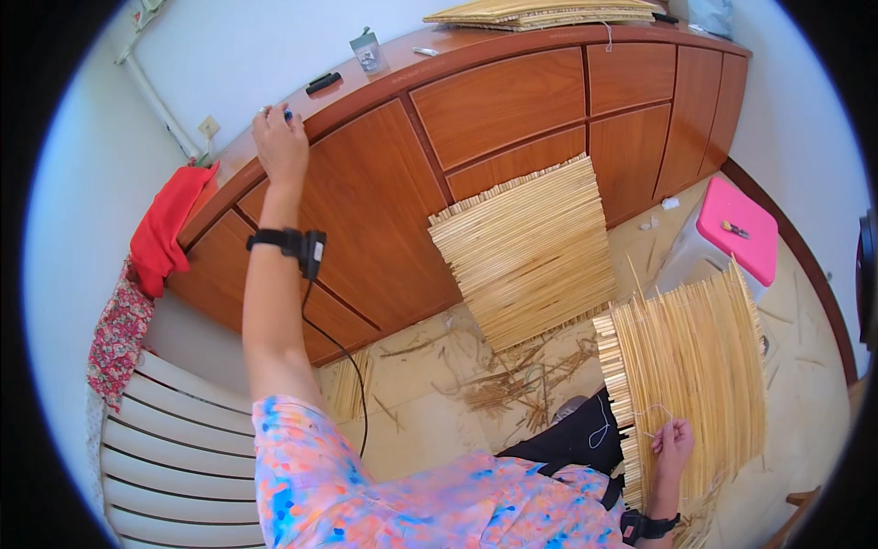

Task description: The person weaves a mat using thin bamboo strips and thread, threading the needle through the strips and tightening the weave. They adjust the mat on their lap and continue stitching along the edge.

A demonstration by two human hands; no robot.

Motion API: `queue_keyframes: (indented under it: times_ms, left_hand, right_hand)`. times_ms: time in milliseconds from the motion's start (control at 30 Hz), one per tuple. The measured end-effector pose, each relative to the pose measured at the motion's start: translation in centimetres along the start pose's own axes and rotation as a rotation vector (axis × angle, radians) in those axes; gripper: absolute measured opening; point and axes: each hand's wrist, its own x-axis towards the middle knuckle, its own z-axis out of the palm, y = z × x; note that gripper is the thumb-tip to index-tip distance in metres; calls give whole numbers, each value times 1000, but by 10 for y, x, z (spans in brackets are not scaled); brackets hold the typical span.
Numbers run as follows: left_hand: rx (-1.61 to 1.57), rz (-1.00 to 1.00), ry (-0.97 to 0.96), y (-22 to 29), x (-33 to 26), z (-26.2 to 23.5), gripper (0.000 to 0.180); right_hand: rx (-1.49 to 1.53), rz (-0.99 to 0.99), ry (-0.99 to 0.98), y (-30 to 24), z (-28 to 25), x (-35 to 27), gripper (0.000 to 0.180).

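My left hand (280, 145) is stretched out to the top of the wooden cabinet, its fingers closed around a small dark blue thing (288, 115) that mostly hides behind them. On the cabinet top, just beyond that hand, lies a black object (323, 83). My right hand (674, 445) is low on the right, over a mat of straw-coloured stalks (690, 357) that leans across my lap. Its fingers are pinched together at a thin white string (660, 409), which loops over the mat.
A second stalk mat (530, 247) leans against the cabinet (498, 105). Loose stalks (521, 384) litter the floor. At the right stands a pink-topped stool (736, 215) with a small brush (734, 229) on it. More mats (549, 11) lie on the cabinet. A white radiator (178, 448) is at lower left.
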Motion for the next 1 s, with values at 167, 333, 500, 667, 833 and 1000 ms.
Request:
queue_keyframes:
  times_ms: [167, 333, 500, 667, 833, 1000]
  left_hand:
    - [11, -136, -123, 17, 28, 13, 29]
    - [-238, 231, -159, 102, 29, 39, 29]
    - [-348, 143, -169, 189, 30, 56, 35]
    - [-544, 284, -173, 244, -40, 50, 36]
    - [-781, 456, -532, 277, -199, 37, 32]
    - [-763, 336, -1318, 247, -398, 12, 37]
  right_hand:
    - [27, -13, 27, -6, 1, 3, 10]
    - [8, -4, 45, 4, -4, 7, 10]
    - [64, -28, -2, 2, 6, 6, 9]
    - [3, 34, 34, -3, 5, -1, 10]
    - [-22, 76, 65, -23, 1, -2, 8]
    - [-31, 100, 74, -23, 1, -4, 10]
